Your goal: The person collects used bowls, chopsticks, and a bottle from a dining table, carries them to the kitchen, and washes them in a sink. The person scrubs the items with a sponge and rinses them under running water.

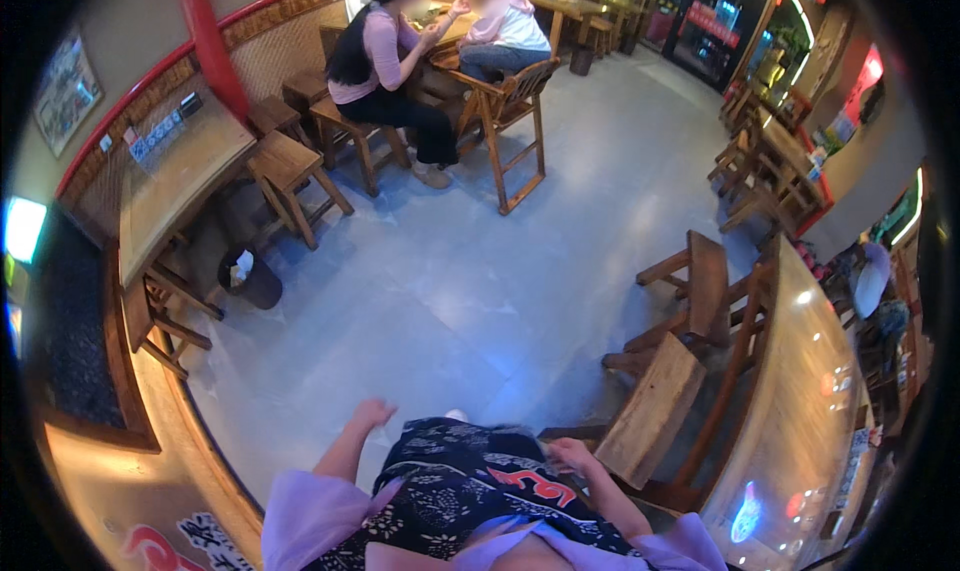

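Observation:
My left hand (373,413) hangs over the grey floor at the left of my patterned apron (457,488), fingers loosely bent, with nothing visible in it. At the apron's right edge is my right hand (568,455), its fingers curled; whether they pinch the cloth is unclear. A wooden bench (651,410) stands just beyond that hand. The tip of a white shoe (456,415) shows past the apron's hem.
Two people sit at a table ahead, one on a wooden stool (358,125), the other on a high wooden chair (517,91). A bin (262,286) stands by the left table (187,173). A long table (787,391) runs along the right. Grey floor (450,271) stretches between.

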Available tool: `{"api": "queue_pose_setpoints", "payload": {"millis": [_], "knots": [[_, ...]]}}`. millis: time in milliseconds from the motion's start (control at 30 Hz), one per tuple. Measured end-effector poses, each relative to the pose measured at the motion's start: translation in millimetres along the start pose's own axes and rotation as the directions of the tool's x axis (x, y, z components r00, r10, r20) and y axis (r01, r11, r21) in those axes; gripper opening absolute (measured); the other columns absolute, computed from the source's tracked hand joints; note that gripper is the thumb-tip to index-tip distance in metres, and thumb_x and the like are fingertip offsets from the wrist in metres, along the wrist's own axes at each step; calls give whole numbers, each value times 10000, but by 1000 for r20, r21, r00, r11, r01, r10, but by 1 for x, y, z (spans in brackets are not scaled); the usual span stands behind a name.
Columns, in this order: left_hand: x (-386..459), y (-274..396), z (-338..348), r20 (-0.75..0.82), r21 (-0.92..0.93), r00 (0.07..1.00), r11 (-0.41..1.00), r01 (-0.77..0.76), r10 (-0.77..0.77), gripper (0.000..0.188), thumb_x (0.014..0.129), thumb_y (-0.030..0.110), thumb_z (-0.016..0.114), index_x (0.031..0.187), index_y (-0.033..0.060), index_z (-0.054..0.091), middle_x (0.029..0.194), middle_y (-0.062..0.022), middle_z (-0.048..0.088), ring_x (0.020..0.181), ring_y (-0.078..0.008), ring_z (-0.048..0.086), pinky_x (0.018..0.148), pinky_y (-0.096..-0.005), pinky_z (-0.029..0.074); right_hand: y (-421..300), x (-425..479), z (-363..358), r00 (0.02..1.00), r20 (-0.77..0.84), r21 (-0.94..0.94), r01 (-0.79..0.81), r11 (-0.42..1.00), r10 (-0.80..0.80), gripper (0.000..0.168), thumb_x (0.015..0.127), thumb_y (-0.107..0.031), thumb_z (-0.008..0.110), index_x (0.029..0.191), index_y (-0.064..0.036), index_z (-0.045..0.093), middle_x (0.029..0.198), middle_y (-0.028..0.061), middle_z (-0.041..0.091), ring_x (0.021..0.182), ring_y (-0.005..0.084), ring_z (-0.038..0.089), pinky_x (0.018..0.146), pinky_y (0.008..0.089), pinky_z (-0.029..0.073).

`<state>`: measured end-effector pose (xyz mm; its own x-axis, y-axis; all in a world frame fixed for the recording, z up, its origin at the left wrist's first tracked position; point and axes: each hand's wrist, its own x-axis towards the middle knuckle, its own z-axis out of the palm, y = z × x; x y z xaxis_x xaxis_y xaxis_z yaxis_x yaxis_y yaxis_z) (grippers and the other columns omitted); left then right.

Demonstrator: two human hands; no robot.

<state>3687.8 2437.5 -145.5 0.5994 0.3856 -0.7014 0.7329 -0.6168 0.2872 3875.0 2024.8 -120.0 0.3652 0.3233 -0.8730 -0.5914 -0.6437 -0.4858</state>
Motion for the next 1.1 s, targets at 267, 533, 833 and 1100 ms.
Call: {"api": "queue_pose_setpoints", "payload": {"millis": [267,533,833,1100], "knots": [[155,260,-291,-499,-164,778,840,-518,382,418,755,300,555,1056,10,543,1018,-177,571,961,-300,543,842,-367,419,-25,30,-110,908,-254,448,-196,872,334,258,789,-267,528,931,-54,495,686,128,553,576,291,569,519,373,507],[287,271,-244,-123,-126,957,952,-279,264,397,736,356,570,996,57,580,960,-192,585,897,-331,557,821,-384,424,-309,157,-263,918,-315,87,279,956,-240,165,801,-202,505,752,-45,524,563,61,499,436,174,500,347,288,397],[336,291,-215,415,-663,851,534,524,-320,500,751,515,544,1055,117,560,1080,-141,541,892,-310,539,714,-495,427,-583,265,-349,769,-106,-247,593,766,-630,155,835,-229,531,884,-83,532,730,14,549,641,109,539,487,243,437],[556,527,-379,-159,-720,987,685,-115,-1,358,763,349,555,865,13,628,855,-127,629,850,-212,579,764,-320,436,-536,309,-455,950,-304,180,-17,984,72,64,783,-115,535,736,-72,534,579,33,514,456,131,478,395,254,407]]}}
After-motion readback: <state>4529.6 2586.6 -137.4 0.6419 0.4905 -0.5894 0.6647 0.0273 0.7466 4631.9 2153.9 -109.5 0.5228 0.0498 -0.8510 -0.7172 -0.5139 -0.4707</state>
